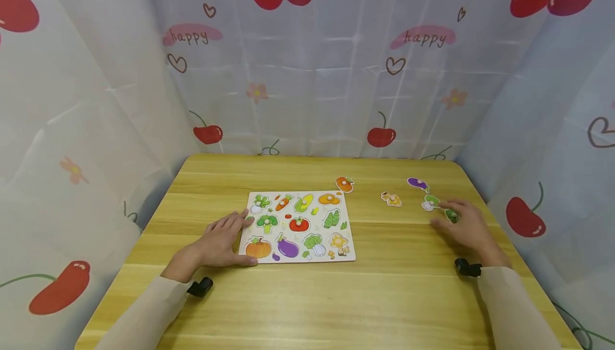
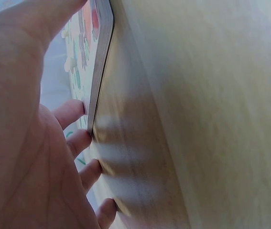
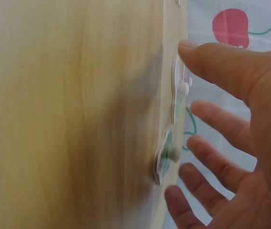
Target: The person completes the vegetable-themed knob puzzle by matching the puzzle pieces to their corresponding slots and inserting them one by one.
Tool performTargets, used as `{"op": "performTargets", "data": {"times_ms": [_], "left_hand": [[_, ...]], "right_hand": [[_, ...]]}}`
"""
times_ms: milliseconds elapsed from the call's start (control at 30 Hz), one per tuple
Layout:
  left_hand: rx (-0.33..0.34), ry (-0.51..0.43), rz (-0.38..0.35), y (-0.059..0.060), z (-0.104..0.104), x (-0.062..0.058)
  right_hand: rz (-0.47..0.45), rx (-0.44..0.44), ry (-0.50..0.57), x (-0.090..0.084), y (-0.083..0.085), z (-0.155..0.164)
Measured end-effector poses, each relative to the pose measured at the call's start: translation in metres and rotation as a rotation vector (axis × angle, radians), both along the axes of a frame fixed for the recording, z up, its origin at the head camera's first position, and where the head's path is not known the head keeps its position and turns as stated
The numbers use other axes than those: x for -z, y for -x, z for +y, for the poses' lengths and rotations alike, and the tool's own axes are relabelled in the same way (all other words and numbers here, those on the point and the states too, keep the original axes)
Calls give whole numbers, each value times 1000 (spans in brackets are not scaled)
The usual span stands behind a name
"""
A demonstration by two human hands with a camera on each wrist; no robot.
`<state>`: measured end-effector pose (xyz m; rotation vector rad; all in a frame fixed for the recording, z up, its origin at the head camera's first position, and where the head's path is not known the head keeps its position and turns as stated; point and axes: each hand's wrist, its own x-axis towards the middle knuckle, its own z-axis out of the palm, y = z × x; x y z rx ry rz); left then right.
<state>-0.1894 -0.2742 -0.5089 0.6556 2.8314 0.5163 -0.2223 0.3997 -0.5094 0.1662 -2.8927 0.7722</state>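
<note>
Puzzle board (image 1: 298, 226): a flat vegetable peg puzzle, laid on the wooden counter (image 1: 336, 296) slightly left of centre. Most recesses are filled with pieces; among them a pumpkin, an aubergine and a tomato are seen, each with a small knob.

Left hand (image 1: 218, 243): laid flat on the counter against the left edge of the board, fingers straight and spread, nothing held. In the left wrist view the fingertips (image 2: 73, 112) are seen touching the board's edge (image 2: 102, 57).

Right hand (image 1: 463, 227): set down near the right rim of the counter, fingers loosely extended over a green loose piece (image 1: 450, 214). In the right wrist view the grip is seen open above two knobbed pieces (image 3: 166, 157), with the thumb (image 3: 207, 59) close to the upper one; whether any finger touches them cannot be told.

Loose pieces, all off the board, to its right:
- white-and-green piece (image 1: 429, 202), just beside the right hand;
- purple aubergine piece (image 1: 417, 183), further back;
- yellow mushroom piece (image 1: 392, 199), between board and right hand;
- orange piece (image 1: 344, 183), just beyond the board's far right corner.

Surround: a cherry-print curtain (image 1: 336, 62) is hung on three sides.
</note>
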Motion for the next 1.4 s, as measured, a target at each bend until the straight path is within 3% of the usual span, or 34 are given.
{"op": "performTargets", "data": {"times_ms": [333,600,1000,1400], "left_hand": [[2,13,3,1,0,2],[1,3,6,-1,0,3],[19,-26,32,-1,-2,4],[-3,4,5,1,0,3]], "right_hand": [[-45,7,-47,-3,-4,2],[-31,-59,-82,-6,-3,-12],[-29,-37,-39,-6,1,-33],[-30,-36,-37,-2,5,-50]]}}
